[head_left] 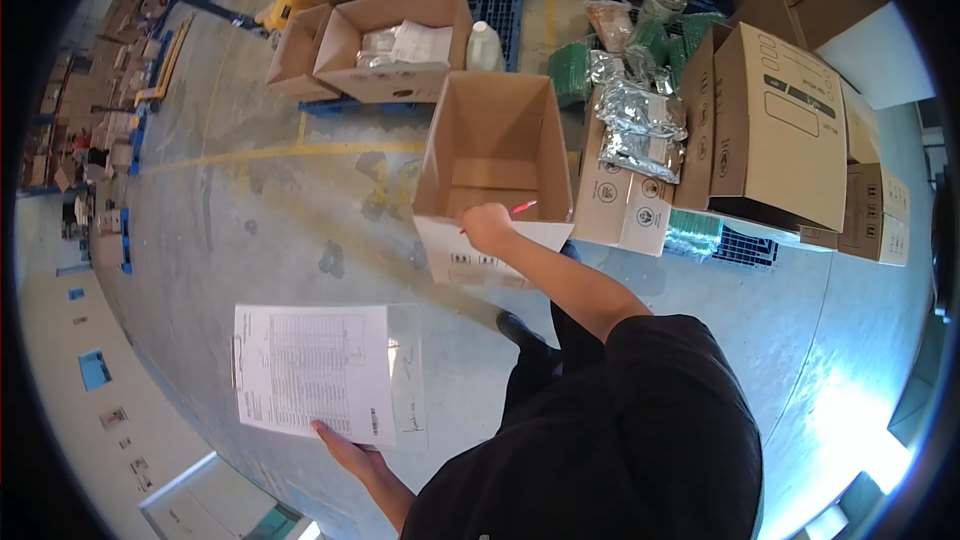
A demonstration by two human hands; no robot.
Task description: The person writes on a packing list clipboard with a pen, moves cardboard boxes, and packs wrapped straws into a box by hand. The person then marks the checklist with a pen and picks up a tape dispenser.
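My left hand [347, 448] grips the lower edge of a clipboard with printed sheets [312, 370], its thumb on top of the paper. A clear sheet with handwriting shows along the right side of the pages. My right hand [487, 228] is closed around a red pen [524, 207] at the near rim of a tall open cardboard box [497, 130]. Only the brown inner walls and bottom flaps of the box can be seen inside it.
Open boxes [395, 35] and a white jug [486, 48] stand on a blue pallet behind. Silver packets [642, 125], green wrap and large cartons [785, 125] are at the right. A yellow pallet jack [280, 13] is at the upper left.
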